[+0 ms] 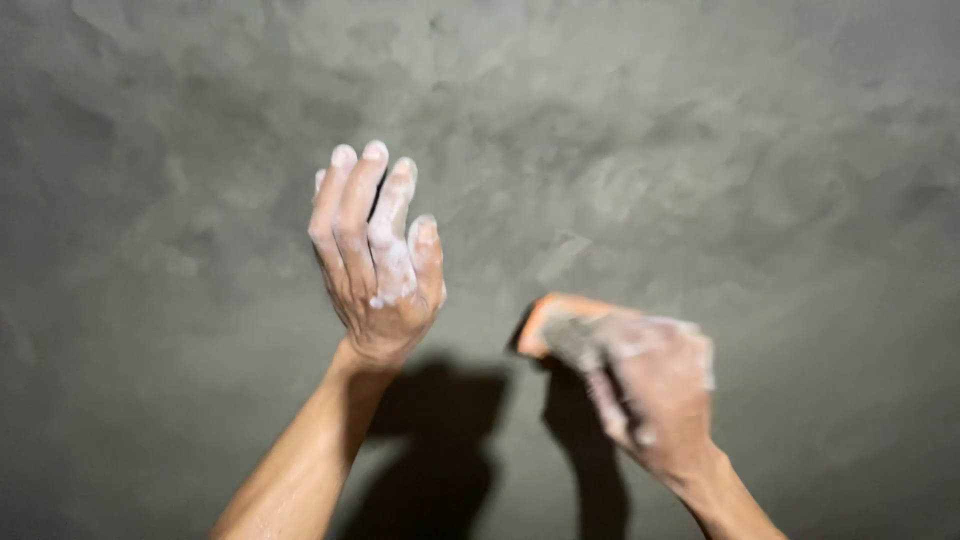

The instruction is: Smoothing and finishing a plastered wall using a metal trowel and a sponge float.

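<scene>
My left hand (375, 255) is raised in front of a grey cement-plastered surface (620, 130), fingers up and slightly apart, smeared with pale plaster, holding nothing. My right hand (650, 390), lower and to the right, is blurred with motion and dusted with the same plaster. It grips an orange sponge-like float (548, 318), which sticks out to the left of the fingers against the grey surface. I cannot tell whether the float touches the surface.
The wet-looking grey plaster fills the whole view, with uneven lighter streaks and swirls. Dark shadows of both arms (440, 440) fall on it below the hands.
</scene>
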